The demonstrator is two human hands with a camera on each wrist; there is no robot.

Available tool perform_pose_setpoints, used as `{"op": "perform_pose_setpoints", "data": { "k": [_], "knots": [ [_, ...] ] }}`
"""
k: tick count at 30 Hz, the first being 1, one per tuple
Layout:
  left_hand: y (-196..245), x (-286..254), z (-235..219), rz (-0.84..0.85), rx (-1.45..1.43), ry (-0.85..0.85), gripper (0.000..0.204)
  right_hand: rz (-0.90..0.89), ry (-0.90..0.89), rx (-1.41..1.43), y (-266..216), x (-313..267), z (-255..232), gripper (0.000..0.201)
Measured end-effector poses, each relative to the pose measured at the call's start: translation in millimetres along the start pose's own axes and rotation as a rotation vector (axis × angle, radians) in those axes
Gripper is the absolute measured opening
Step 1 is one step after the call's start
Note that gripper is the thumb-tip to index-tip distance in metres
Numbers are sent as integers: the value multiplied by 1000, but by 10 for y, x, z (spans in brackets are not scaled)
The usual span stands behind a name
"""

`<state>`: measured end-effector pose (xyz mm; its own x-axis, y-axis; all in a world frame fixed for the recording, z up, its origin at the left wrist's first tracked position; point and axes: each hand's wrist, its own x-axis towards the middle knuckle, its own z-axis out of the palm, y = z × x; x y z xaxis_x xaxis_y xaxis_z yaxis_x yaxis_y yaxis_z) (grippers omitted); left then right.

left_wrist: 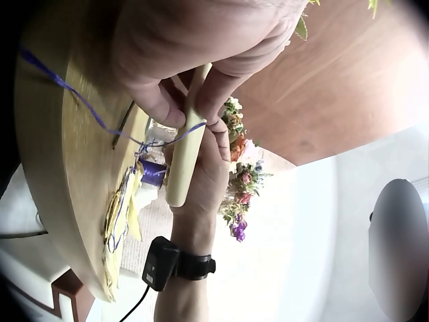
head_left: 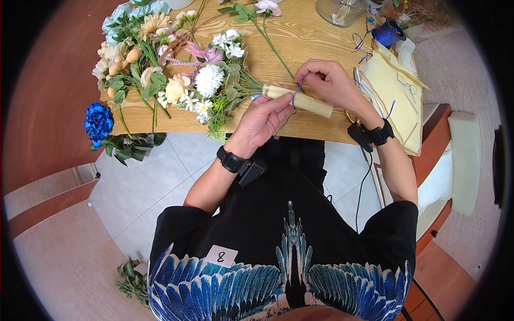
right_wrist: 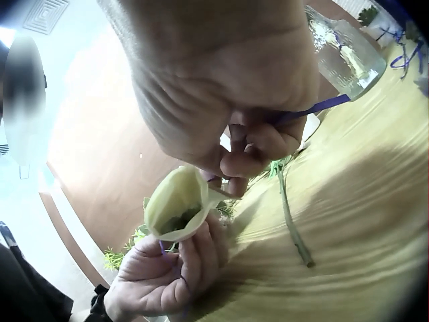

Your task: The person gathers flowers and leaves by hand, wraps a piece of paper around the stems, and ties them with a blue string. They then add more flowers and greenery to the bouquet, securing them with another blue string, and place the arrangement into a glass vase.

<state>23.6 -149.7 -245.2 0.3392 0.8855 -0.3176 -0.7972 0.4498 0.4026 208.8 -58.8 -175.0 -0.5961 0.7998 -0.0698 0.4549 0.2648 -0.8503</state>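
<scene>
A bouquet of artificial flowers, with a white pompom bloom (head_left: 209, 81) in it, lies on its side at the table's front edge. Cream paper (head_left: 317, 106) is rolled round its stems; the right wrist view looks into the tube's open end (right_wrist: 175, 208), with green stem ends inside. My left hand (head_left: 259, 122) grips this wrapped handle, its thumb over the blue-purple ribbon (left_wrist: 193, 130) that crosses the paper. Just beyond the handle, my right hand (head_left: 333, 84) pinches the ribbon with curled fingers. A ribbon length (right_wrist: 328, 104) trails out from that hand.
More artificial flowers (head_left: 152, 27) are heaped at the left, with a blue bloom (head_left: 98, 125) at the table edge. A single pink-flowered stem (head_left: 273, 49) lies behind the hands. At the right are a ribbon spool (head_left: 389, 33), cream paper sheets (head_left: 393, 88) and a glass vase (head_left: 338, 12).
</scene>
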Motion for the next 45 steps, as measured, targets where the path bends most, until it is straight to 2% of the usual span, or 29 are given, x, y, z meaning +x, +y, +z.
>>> {"op": "perform_pose_setpoints", "data": {
  "k": [2,8,10,17,19,22,24,26,28,31,36,41,43,45],
  "knots": [
    [10,2,6,-6,-12,-2,20,8,21,1,-67,-5,20,13],
    [2,9,-20,-6,-25,4,16,-102,-122,-73,-191,-19,-21,12],
    [2,8,-26,-5,-30,4,15,-65,-100,88,-94,19,27,14],
    [2,33,-63,-32,-53,-27,16,98,12,149,-177,-24,136,14],
    [0,33,-62,-37,-49,-15,16,-69,74,155,-140,-29,216,14],
    [7,12,-60,-29,-70,-34,15,-188,75,23,-113,-34,209,12],
    [-18,18,-84,-2,-72,-89,16,-175,56,-42,-178,-40,185,11],
    [-4,12,-60,-11,-101,-69,17,-169,46,-111,-181,-45,161,10],
    [45,1,-22,-15,-133,-45,18,-312,63,-187,-128,-29,171,9],
    [64,3,-2,-53,-184,-30,20,-265,40,-141,-126,-46,166,9],
    [16,-13,-56,64,-3,-15,23,-244,42,-150,-125,-46,179,9],
    [45,-19,-46,92,87,30,20,-276,-14,-136,-127,54,147,10],
    [54,-29,-5,100,97,31,18,-110,-42,28,-168,107,152,10],
    [61,-38,1,100,29,33,18,-135,-64,95,-144,140,179,9]
  ]
}}
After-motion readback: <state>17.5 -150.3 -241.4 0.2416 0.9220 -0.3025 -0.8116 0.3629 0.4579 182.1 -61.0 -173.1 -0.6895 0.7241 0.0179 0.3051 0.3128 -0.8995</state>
